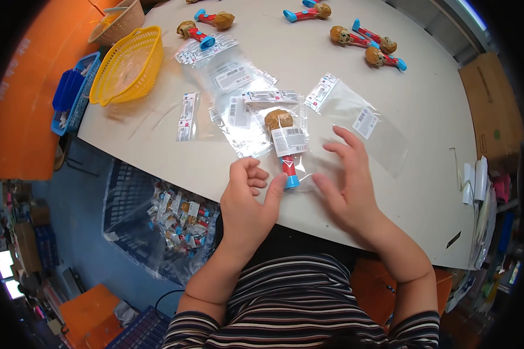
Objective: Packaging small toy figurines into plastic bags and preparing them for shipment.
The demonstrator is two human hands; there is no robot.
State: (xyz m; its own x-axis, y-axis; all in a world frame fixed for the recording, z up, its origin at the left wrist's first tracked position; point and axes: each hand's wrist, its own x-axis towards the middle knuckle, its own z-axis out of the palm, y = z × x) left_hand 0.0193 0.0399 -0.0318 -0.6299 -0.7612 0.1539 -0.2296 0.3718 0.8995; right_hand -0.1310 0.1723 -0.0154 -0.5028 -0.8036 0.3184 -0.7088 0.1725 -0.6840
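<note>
A brown-headed toy figure with a red body and blue base lies inside a clear plastic bag in front of me. A white label covers part of the figure. My left hand is beside the blue base, its fingers loosely curled and its thumb apart, close to the bag's lower edge. To the right, my right hand is spread over the table, fingers apart, with nothing in it. Whether either hand touches the clear film is hard to see. A flat clear bag lies beyond my right hand.
More flat bags overlap at the middle left of the table. Loose figures lie along the far side. A yellow basket and a blue basket stand at the left. Below, a blue crate holds bagged figures.
</note>
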